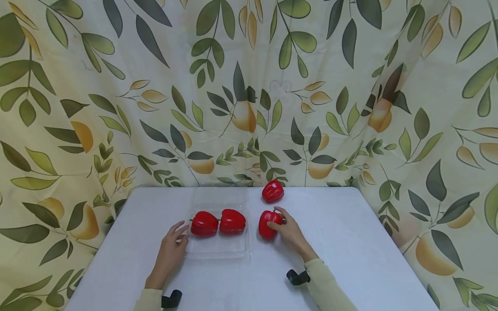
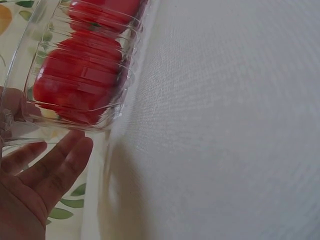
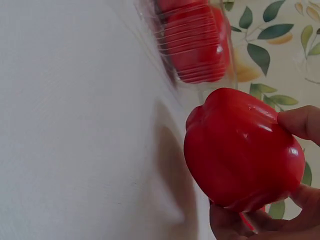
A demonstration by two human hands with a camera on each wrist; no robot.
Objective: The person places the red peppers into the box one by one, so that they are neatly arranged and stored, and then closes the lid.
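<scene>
My right hand (image 1: 289,229) grips a red bell pepper (image 3: 242,150), thumb on one side and fingers on the other. In the right wrist view it appears held just off the table. To its left, a clear plastic container (image 1: 218,250) holds two more red bell peppers (image 1: 204,223) lying side by side. My left hand (image 1: 171,250) is at the container's left edge, fingers loosely extended and touching the rim. Through the plastic, part of that hand shows in the left wrist view; no firm grasp can be made out. Another red bell pepper (image 1: 272,191) sits near the table's back edge.
A white cloth covers the table (image 1: 330,216). Behind the container's tray stands or lies its clear lid (image 1: 218,195), hard to make out. A leaf-patterned curtain (image 1: 249,86) hangs close behind the table. Black wrist devices (image 1: 298,277) sit at both sleeves.
</scene>
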